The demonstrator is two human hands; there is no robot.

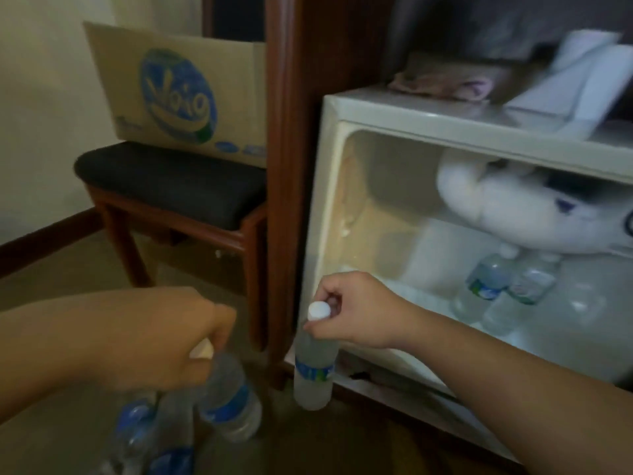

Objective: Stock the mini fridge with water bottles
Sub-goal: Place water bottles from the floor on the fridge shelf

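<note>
Both hands are busy: the right hand (346,308) pinches the capped neck of a water bottle (313,375) hanging upright just outside the mini fridge (394,108), while the left hand (191,341) grips another bottle (229,402) low by the floor. Looks like mid-loading, since two bottles (500,289) already stand inside. Next move probably means swinging the right one over the lip onto the shelf.

left hand (191,337): fingers curled closed, blurred | right hand (346,310): fingers pinched, forearm reaching from lower right
</note>
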